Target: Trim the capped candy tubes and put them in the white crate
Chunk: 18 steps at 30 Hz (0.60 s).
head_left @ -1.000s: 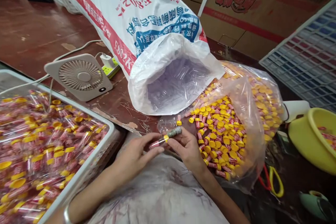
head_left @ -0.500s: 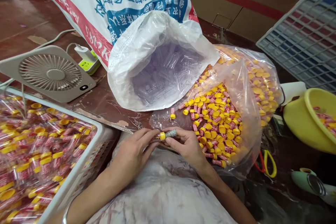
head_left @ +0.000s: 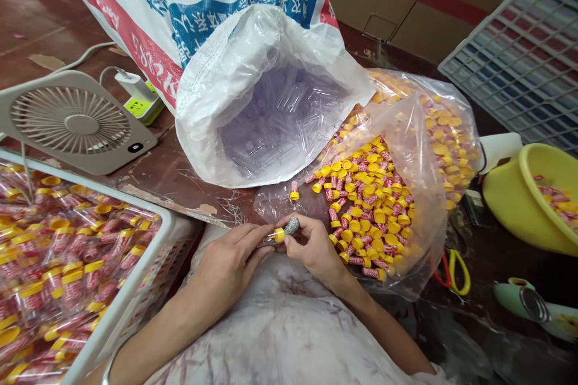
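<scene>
Both hands meet over my lap, below the mouth of the sack. My left hand (head_left: 232, 258) is closed round a small clear plastic tube (head_left: 267, 238). My right hand (head_left: 313, 246) pinches a grey speckled piece (head_left: 292, 226), joined to a yellow cap (head_left: 279, 234) at the tube's end. Whether the cap is fully seated, I cannot tell. Just beyond my fingers lies a single red-and-white patterned piece with a yellow cap (head_left: 294, 190). Many more such yellow-capped pieces (head_left: 368, 204) spill from a clear plastic bag (head_left: 427, 192) beside my right hand.
An open white sack (head_left: 198, 132) holds clear tubes (head_left: 289, 108). At left stand a white basket (head_left: 167, 234) of filled tubes and a small fan (head_left: 81, 123). Scissors (head_left: 459, 271), a yellow bucket (head_left: 506, 192) and a wire rack (head_left: 510, 66) are at right.
The view has shifted slightly. My right fingers have turned the grey speckled piece, so its end now points more upward. Both hands keep their hold, close together.
</scene>
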{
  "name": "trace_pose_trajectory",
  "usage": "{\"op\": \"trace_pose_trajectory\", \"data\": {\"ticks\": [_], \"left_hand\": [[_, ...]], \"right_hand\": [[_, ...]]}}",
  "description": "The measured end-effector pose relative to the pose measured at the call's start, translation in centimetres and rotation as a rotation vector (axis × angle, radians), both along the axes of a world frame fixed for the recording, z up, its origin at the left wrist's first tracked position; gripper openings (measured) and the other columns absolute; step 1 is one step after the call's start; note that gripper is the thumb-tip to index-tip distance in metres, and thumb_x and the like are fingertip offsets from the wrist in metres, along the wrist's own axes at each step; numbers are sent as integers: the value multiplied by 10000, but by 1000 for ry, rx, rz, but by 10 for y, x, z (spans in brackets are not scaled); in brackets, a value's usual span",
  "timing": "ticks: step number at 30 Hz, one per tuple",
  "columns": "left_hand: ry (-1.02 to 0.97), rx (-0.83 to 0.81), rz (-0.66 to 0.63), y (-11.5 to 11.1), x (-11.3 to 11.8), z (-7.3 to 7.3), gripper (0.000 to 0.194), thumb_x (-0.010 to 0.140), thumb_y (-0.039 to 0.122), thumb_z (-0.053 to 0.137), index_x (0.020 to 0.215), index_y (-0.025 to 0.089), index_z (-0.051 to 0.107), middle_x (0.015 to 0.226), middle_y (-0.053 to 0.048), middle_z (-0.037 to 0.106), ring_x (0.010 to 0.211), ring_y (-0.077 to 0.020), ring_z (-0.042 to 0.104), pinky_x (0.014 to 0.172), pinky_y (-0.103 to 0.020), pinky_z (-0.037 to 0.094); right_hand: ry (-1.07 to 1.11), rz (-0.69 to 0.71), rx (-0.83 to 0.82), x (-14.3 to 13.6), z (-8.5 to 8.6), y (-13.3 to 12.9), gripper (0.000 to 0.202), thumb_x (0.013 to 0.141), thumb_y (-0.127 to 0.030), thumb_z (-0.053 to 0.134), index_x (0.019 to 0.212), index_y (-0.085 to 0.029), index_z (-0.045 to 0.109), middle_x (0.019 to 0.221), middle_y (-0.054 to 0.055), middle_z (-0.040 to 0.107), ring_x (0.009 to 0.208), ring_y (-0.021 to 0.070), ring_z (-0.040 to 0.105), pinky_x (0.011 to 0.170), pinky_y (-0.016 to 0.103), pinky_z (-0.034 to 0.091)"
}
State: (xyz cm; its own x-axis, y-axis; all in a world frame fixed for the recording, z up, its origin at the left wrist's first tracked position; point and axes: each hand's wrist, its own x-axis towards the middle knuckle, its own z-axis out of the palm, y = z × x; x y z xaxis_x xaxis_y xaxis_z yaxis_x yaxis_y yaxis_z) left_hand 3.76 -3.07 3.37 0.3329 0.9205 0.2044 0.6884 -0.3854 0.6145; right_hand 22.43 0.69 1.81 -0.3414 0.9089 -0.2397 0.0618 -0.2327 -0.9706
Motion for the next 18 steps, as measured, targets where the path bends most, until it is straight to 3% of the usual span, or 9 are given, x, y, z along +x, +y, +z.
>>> {"op": "trace_pose_trajectory", "data": {"ticks": [5,9,11,15,18], "left_hand": [[49,62,11,-4,-3,1,286,983,264,555,1249,185,626,1091,-92,745,923,-210,724,780,-314,592],[54,165,172,-8,-14,9,246,966,236,575,1193,212,668,1084,-76,748,953,-215,713,871,-342,575],[-22,114,211,-8,-17,12,231,947,244,607,1166,221,680,1059,-56,754,925,-196,717,857,-310,576],[-214,-170,101,-7,-11,12,221,929,299,642,1135,241,695,1061,-18,770,922,-173,728,814,-253,572],[-301,-352,92,-6,-5,9,235,909,348,661,1116,253,719,1048,-8,783,927,-189,732,811,-265,566]], "right_hand": [[13,-19,-54,1,-3,-1,175,708,-209,650,879,-189,676,829,15,677,769,173,643,683,275,568],[110,-211,-100,22,-12,11,123,731,-282,692,821,-202,664,735,-6,668,657,157,634,595,270,573],[125,-268,-76,32,-10,15,166,764,-348,719,837,-208,667,776,1,677,685,168,653,594,283,585],[60,-75,-24,33,8,9,241,819,-365,750,1010,-230,692,916,22,714,862,191,694,747,309,596],[23,97,79,26,18,2,189,851,-320,726,1018,-230,717,990,30,696,925,188,684,807,304,570]]}}
